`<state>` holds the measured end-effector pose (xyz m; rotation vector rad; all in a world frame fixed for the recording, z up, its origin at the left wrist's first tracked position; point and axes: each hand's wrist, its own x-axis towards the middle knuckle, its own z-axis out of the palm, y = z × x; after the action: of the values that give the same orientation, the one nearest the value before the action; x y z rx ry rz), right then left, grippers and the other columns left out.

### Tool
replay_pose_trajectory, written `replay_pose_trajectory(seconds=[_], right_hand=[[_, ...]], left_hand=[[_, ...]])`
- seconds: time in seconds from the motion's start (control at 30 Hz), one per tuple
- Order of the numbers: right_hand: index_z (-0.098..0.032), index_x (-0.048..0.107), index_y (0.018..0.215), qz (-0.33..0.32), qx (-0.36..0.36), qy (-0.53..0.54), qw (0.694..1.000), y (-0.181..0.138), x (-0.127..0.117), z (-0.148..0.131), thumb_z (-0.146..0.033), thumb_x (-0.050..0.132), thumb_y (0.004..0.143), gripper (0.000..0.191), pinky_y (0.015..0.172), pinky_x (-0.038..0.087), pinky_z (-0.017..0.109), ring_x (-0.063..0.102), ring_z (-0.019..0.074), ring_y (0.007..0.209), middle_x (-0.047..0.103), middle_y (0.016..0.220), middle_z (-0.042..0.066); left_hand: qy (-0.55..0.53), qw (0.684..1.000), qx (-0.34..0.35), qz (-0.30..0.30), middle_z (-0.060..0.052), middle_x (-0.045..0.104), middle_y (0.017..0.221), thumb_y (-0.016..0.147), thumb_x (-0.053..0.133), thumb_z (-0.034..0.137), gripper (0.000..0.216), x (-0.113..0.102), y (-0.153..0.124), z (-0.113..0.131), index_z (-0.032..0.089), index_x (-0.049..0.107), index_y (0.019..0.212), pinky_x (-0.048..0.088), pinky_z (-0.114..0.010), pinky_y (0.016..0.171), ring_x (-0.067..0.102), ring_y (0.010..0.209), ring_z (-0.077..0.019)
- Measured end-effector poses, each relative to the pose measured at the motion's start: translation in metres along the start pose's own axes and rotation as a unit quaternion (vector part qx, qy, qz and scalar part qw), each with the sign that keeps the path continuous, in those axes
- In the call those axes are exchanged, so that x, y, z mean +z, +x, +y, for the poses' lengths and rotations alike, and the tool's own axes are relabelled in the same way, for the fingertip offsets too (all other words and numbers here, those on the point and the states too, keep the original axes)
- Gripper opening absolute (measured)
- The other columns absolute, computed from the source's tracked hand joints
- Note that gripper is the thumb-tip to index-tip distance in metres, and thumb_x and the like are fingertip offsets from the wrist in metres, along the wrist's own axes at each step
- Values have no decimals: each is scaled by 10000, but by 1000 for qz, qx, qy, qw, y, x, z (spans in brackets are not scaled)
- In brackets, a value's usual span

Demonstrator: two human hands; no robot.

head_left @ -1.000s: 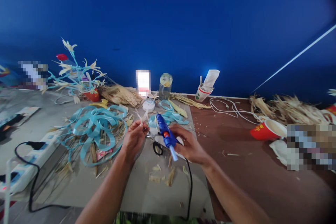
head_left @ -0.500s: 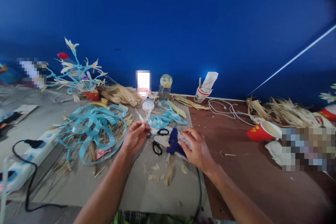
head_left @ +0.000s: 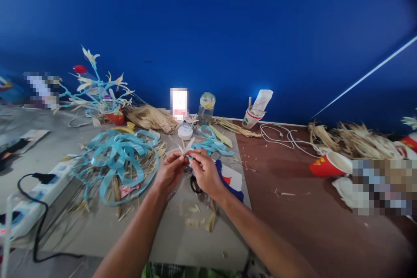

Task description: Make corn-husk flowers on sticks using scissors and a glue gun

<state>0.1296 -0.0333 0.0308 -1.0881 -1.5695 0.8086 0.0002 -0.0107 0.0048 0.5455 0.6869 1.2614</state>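
Observation:
My left hand pinches a small pale flower of dried husk, its petals pointing up and outward. The fingertips of my right hand meet it at the flower's base, closed on the same piece. Just beyond my right wrist lies a blue glue gun, partly covered by my forearm. Scissors show one black handle loop under my hands. Light-blue ribbon lies behind the hands, and a larger loose coil of blue ribbon spreads to the left.
A white power strip with black plugs lies at left. Behind it, blue branches with husk flowers stand in a red cup. A glass jar, a white cup, cables and a tipped red cup stand farther out.
My right hand has left the glue gun and moved left to join my left hand at the flower. The glue gun now lies on the table, beside a white card with red.

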Motion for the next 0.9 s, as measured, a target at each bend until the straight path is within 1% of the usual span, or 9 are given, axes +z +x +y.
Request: replay_pose_trajectory(seconds=[0.1, 0.2, 0.33, 0.5, 0.57, 0.63, 0.73, 0.83, 0.9], right_hand=[[-207, 669, 1050, 16, -4, -16, 1000, -5, 1, 2, -158, 448, 844, 305, 892, 434, 332, 531, 193, 969, 573, 989, 93], [-193, 654, 1089, 26, -9, -27, 999, -9, 4, 4, -158, 435, 852, 325, 907, 430, 334, 527, 197, 987, 560, 1026, 108], [-188, 653, 1103, 28, -2, -20, 999, -11, 7, 5, -157, 427, 852, 339, 915, 432, 343, 526, 207, 1006, 564, 1049, 118], [-202, 649, 1116, 35, 13, 7, 999, -13, 11, 9, -159, 435, 839, 353, 938, 427, 349, 533, 201, 1036, 570, 1080, 108], [-210, 652, 1112, 36, 23, 27, 999, -14, 13, 13, -165, 444, 831, 352, 935, 430, 343, 535, 198, 1048, 572, 1095, 103], [-216, 664, 1084, 32, 46, 61, 997, -14, 14, 17, -183, 457, 823, 334, 908, 445, 331, 537, 198, 1055, 574, 1116, 95], [-205, 688, 987, 30, 98, 125, 987, -10, 13, 20, -229, 493, 800, 270, 799, 478, 307, 572, 191, 959, 594, 1097, 79], [-186, 675, 908, 61, 162, 176, 969, -3, 3, 17, -286, 541, 777, 213, 690, 468, 288, 579, 146, 739, 629, 978, 57], [-180, 657, 912, 77, 189, 201, 958, 2, -5, 11, -336, 576, 763, 231, 666, 450, 278, 547, 121, 656, 637, 887, 38]], left_hand=[[19, 1000, 10, 0, -2, 660, 652, 592, 784, 167, 155, 2, 0, -1, 165, 674, 702, 460, -216, 632, 597, 604, -96], [51, 998, 27, 2, 0, 651, 651, 604, 784, 206, 151, 3, 0, -3, 161, 682, 706, 452, -202, 639, 585, 623, -90], [98, 992, 69, 27, 5, 639, 660, 611, 780, 233, 144, 2, 0, -5, 164, 685, 695, 448, -210, 655, 565, 634, -94], [208, 964, 135, 95, 9, 631, 674, 613, 763, 243, 151, 3, 0, -9, 158, 675, 703, 433, -210, 649, 551, 645, -101], [247, 951, 154, 106, 10, 628, 678, 629, 741, 262, 153, 3, 0, -10, 161, 668, 717, 432, -217, 647, 552, 658, -108], [281, 939, 170, 104, 4, 634, 693, 654, 715, 282, 152, 2, -1, -11, 166, 667, 740, 434, -228, 650, 556, 673, -119], [312, 929, 180, 88, -6, 644, 712, 683, 689, 293, 145, 0, -1, -10, 168, 672, 756, 431, -238, 660, 558, 688, -127], [290, 942, 153, 68, 6, 633, 692, 693, 689, 301, 147, -3, 0, -10, 173, 671, 760, 418, -229, 652, 544, 659, -112], [264, 954, 130, 53, 12, 622, 678, 706, 685, 316, 153, -5, 0, -9, 174, 668, 762, 407, -222, 644, 532, 644, -101]])
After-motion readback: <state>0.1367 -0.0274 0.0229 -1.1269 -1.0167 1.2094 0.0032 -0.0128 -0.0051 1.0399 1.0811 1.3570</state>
